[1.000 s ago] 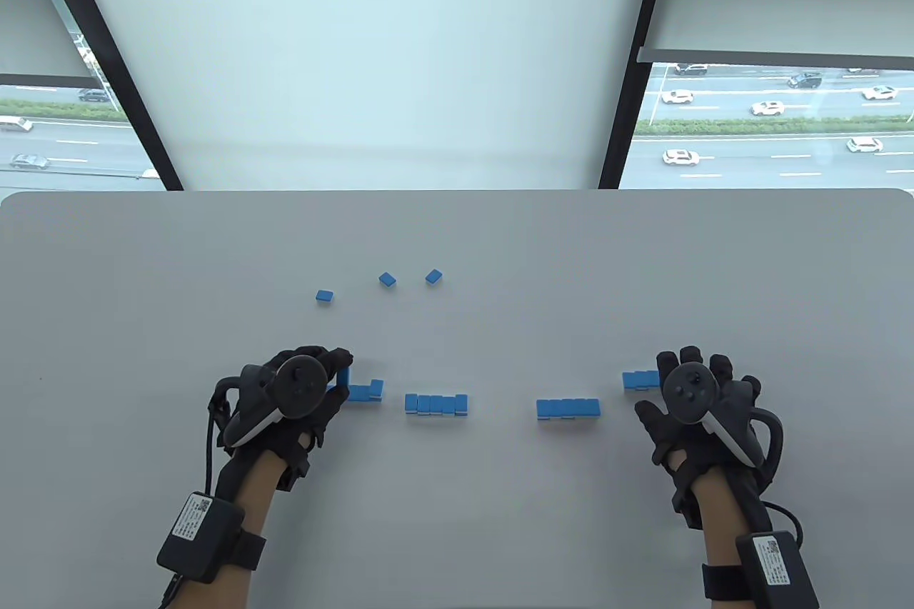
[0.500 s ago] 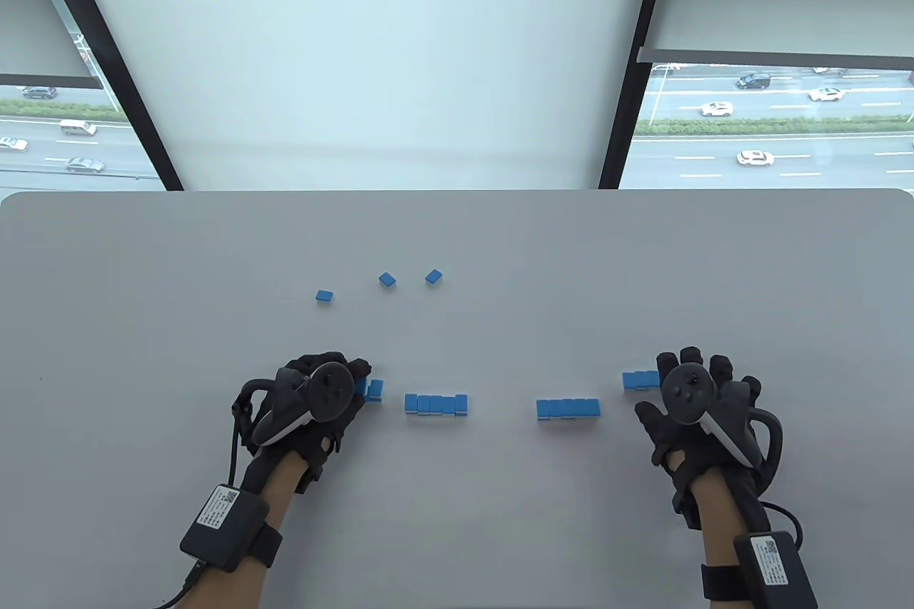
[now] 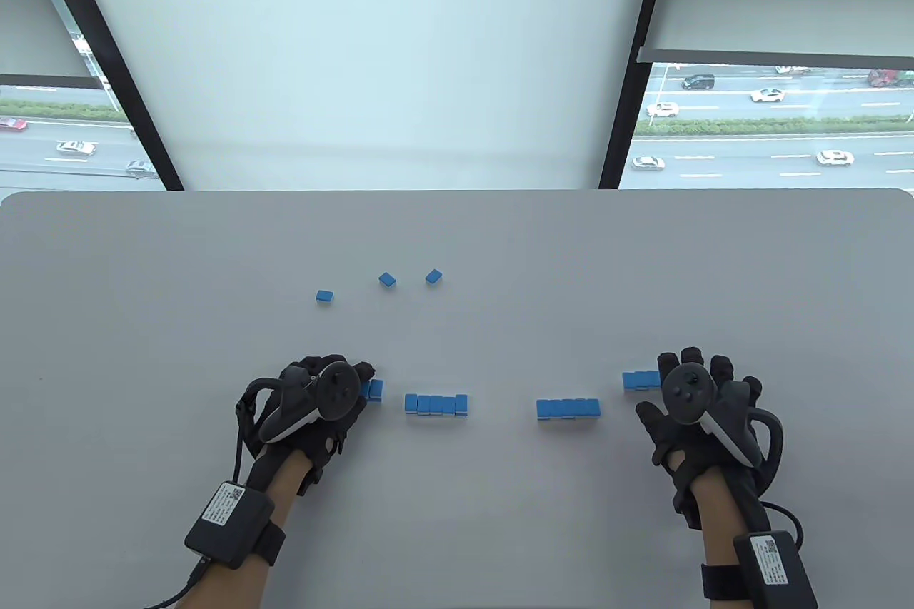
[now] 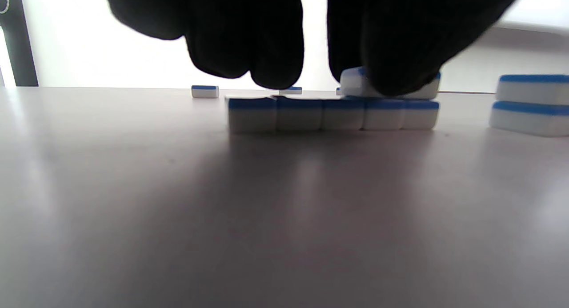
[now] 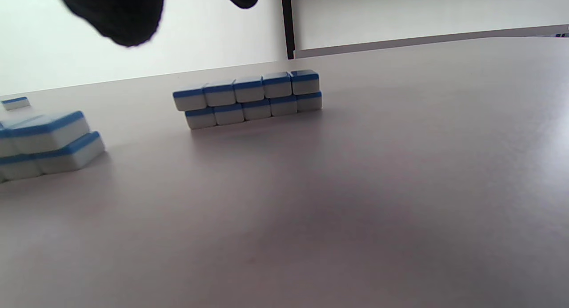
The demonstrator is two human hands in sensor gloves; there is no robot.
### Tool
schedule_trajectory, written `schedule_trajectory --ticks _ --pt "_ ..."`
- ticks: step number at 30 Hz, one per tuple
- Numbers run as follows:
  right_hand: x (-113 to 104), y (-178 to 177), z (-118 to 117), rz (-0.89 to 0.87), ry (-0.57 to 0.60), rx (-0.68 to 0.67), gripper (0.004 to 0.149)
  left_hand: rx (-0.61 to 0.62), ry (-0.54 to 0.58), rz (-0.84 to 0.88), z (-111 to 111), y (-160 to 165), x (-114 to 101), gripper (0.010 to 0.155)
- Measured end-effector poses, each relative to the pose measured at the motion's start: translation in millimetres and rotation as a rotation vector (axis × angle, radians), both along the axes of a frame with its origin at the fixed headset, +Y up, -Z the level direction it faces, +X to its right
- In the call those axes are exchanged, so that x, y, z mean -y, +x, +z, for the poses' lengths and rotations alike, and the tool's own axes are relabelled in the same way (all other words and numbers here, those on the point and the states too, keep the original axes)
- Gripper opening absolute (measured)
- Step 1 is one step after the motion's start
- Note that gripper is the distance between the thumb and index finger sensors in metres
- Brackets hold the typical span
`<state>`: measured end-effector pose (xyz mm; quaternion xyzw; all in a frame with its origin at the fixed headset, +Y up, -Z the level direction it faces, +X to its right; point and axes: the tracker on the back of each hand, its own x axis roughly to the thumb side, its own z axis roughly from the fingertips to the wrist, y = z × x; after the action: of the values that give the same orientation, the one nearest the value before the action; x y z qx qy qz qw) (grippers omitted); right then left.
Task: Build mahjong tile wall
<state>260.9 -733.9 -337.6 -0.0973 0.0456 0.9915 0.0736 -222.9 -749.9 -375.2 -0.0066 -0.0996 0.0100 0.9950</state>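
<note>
Since one second ago: left hand shifted toward five-tile row; its upright tile now lies flat. Table view: wrist-pack labels unreadable. Right hand lies flat, fingers spread, over stack beyond that row. Left wrist view: fingers pinch tile, long axis sideways, atop single-layer row. Right wrist view: double-layer wall, blue sides up.

plain grey table; big window right behind its far edge; cars on a road outside; white blind pulled down
</note>
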Motion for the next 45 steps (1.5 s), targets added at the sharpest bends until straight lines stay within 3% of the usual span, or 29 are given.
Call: schedule_trajectory --ticks 8,15,22,27,29,37,45 --pt "-3 2 -1 -0.004 0.015 0.0 0.078 -0.042 0.076 0.071 -2 -11 -34 0.064" --pt "-3 3 0 -0.01 0.019 0.003 0.078 -0.141 0.057 0.014 -55 -25 -59 0.06" --pt "-3 6 0 -0.002 0.016 0.013 0.078 -0.408 -0.138 0.056 -127 -42 -42 0.063" --pt "-3 7 1 0.006 0.013 0.021 0.078 -0.633 -0.242 0.092 -159 -49 -16 0.073" --pt "-3 7 1 0.006 0.012 0.024 0.078 -0.637 -0.262 0.032 -168 -46 -10 0.075" --pt "-3 10 0 0.008 0.004 0.035 0.078 -0.583 -0.226 -0.23 -183 -22 -7 0.062" --pt "-3 9 0 0.01 0.007 0.028 0.078 -0.52 -0.277 -0.144 -169 -27 -9 0.061"
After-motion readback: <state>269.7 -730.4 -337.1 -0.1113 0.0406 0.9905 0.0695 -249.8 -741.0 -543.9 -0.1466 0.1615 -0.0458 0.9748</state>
